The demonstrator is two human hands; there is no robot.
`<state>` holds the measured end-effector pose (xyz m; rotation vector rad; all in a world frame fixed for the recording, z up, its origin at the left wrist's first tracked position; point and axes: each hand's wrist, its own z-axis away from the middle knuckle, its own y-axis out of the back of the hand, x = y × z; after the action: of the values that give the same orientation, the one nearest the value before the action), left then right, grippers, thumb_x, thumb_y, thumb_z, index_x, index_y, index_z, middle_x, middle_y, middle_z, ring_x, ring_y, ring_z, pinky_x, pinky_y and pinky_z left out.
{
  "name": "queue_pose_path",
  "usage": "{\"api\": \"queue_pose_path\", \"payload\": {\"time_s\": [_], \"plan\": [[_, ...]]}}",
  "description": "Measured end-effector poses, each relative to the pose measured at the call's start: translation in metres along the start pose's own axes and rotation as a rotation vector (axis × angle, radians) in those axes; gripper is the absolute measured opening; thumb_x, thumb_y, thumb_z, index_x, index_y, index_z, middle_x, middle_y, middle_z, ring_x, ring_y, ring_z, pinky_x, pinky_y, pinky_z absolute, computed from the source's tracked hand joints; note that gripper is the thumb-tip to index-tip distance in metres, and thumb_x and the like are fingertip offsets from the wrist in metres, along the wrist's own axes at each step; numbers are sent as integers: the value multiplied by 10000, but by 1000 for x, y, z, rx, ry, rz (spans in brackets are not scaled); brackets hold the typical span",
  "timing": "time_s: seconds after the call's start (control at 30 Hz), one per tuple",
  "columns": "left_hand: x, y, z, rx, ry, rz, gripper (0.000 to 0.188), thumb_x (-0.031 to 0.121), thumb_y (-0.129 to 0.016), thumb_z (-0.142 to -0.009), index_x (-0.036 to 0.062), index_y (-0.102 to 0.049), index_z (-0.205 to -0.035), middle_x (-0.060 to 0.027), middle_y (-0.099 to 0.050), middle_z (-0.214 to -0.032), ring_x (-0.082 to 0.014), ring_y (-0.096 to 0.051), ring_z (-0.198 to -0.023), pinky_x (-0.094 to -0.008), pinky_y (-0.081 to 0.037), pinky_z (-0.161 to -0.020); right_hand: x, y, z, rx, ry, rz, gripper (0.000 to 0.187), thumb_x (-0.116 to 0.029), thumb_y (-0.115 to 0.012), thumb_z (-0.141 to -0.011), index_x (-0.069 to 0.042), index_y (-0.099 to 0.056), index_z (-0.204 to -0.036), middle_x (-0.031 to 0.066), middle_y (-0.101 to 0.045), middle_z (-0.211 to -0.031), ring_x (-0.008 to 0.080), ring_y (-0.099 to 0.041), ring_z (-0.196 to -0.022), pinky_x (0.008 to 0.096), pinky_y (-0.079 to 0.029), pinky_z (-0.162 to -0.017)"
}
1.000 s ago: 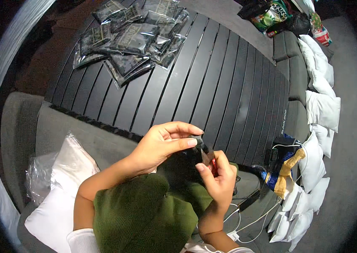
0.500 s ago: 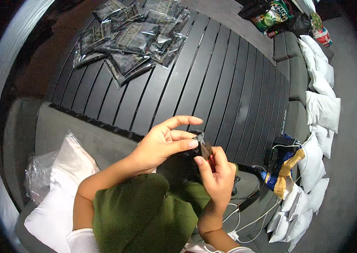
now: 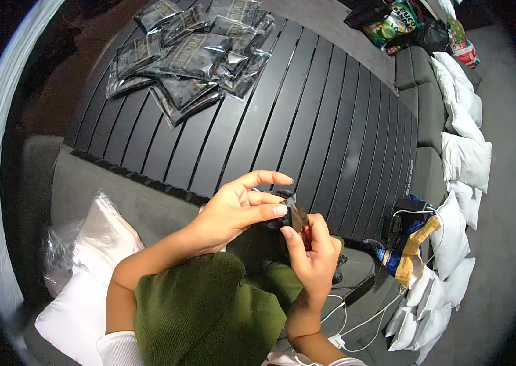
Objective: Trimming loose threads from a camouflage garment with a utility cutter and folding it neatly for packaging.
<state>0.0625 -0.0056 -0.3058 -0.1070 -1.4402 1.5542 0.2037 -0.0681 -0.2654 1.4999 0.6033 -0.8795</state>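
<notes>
L hand (image 3: 232,213) pinches a small dark piece (image 3: 298,217) btwn thumb & mid finger, by the table's (image 3: 331,134) near edge. Vs 1 sec ago, L index is lifted clear of it, so that grip rests on fewer fingers; work on the piece prob. still in progress, as it's not let go. R hand (image 3: 316,259) is closed on a small red item (image 3: 307,235) at the piece's lower end; exact kind unclear. Clear-wrapped pkts (image 3: 191,58) sit piled at the table's far L, same as before.

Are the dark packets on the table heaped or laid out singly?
Heaped: the plastic-wrapped packets overlap one another on the black slatted table.
</notes>
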Motion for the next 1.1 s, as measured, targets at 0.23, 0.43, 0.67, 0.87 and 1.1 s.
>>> {"api": "queue_pose_path", "payload": {"time_s": [0.23,0.43,0.67,0.87,1.1], "plan": [[2,1,1,-7,5,18,398,-18,-565,-797,20,-410,-1162,-95,-618,-880,-134,-594,-836,-247,-470,-760,1,-2,0,19,38,39,166,-112,-642,-752,-12,-510,-748,-2,-373,-489,58,-323,-443,220,-271,-412],[4,-1,2,-1,4,28,399,-15,-576,-791,25,-417,-1156,-85,-619,-878,-123,-594,-807,-237,-475,-739,4,-2,-1,25,110,82,146,-93,-600,-786,-16,-491,-726,-6,-385,-487,54,-325,-438,214,-270,-409],[-2,3,1,4,-18,85,380,-26,-570,-792,26,-435,-1144,-69,-620,-895,-102,-591,-808,-217,-474,-732,33,-5,0,210,125,-284,211,-214,-496,-880,-36,-409,-808,10,-438,-585,39,-313,-393,170,-266,-371],[3,-2,3,66,8,93,386,-34,-560,-795,27,-437,-1156,-69,-615,-932,-104,-593,-818,-208,-482,-734,27,-5,-6,160,102,-615,358,-390,-400,-896,-33,-409,-863,118,-506,-819,39,-301,-381,165,-232,-344],[-4,14,-9,176,-31,71,383,14,-543,-814,43,-430,-1178,-75,-562,-1066,-82,-571,-873,-186,-490,-677,43,-11,-19,-12,-112,-315,241,-44,-592,-746,-23,-495,-966,-16,-406,-849,50,-357,-679,155,-306,-629]]}}
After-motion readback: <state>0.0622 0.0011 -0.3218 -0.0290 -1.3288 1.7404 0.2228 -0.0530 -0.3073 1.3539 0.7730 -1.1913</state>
